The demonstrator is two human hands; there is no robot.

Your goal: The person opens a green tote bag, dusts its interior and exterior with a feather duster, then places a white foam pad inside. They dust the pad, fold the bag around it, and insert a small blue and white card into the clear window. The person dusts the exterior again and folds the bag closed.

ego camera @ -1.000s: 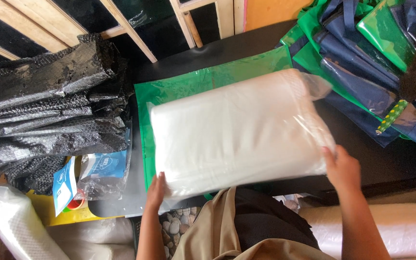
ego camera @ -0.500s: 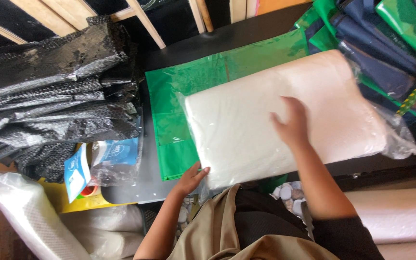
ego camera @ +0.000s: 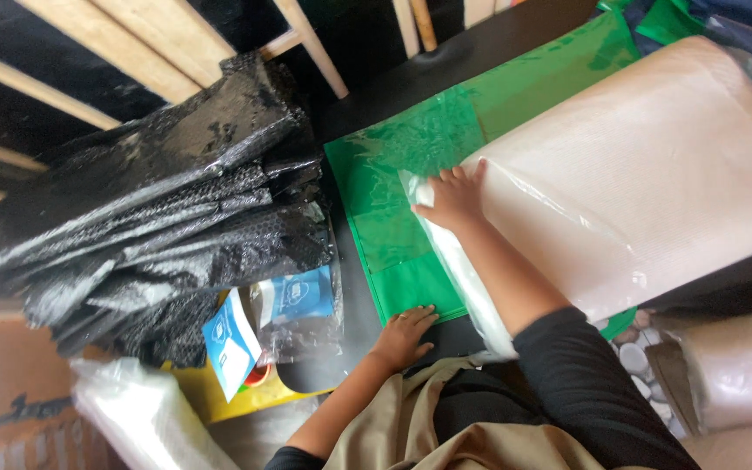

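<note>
The far end of the white pack (ego camera: pixel 646 174) runs out of the picture at the right edge, so its full length can't be seen, and the clear film over it blurs there. The green bag (ego camera: pixel 393 187) under it is mostly covered; only its left part and a strip along the top show. The person's body fills the bottom of the view, and the right forearm hides part of the pack's near edge. What lies in the small clear packet with the blue label (ego camera: pixel 293 300) is too dim to make out.

All this sits on a dark table (ego camera: pixel 354 305), crowded on the left by a heap of black bubble wrap (ego camera: pixel 150 209). Bare wooden beams (ego camera: pixel 132 52) cross a dark wall behind. A roll of pale wrap (ego camera: pixel 741 370) lies low at the right.

The pack lies flat on the green bag, its long axis slanting from lower left up to the upper right, the near corner pointing at the person.

The right hand (ego camera: pixel 453 196) lies open, fingers spread, pressing the pack's left edge. The left hand (ego camera: pixel 402 335) rests open, palm down, touching the green bag's near corner at the table edge.
</note>
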